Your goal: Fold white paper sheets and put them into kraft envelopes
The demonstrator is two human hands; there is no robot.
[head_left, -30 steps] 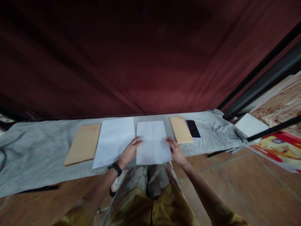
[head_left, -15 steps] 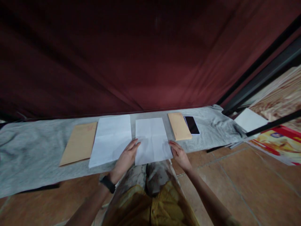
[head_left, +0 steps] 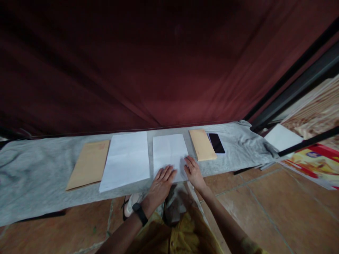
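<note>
A creased white sheet [head_left: 169, 151] lies on the grey cloth [head_left: 39, 169] straight ahead of me. My left hand [head_left: 162, 182] rests flat on the sheet's near edge, fingers stretched out; a black band is on that wrist. My right hand [head_left: 192, 171] lies on the sheet's near right corner with fingers extended. A larger white sheet [head_left: 126, 159] lies to the left, and a tan envelope [head_left: 87, 163] beyond it. A smaller tan envelope [head_left: 202, 144] sits to the right of the creased sheet, with a dark phone [head_left: 216, 143] beside it.
A dark red curtain [head_left: 148, 70] hangs behind the cloth-covered ledge. Terracotta floor tiles [head_left: 265, 208] spread to the right. Black bars [head_left: 296, 84], a white sheet [head_left: 282, 137] and colourful printed material [head_left: 315, 164] are at the far right. My legs are below the ledge.
My left hand slid from the creased sheet's left edge to its near edge. My right hand moved slightly inward onto the near right corner. The camera shifted a little.
</note>
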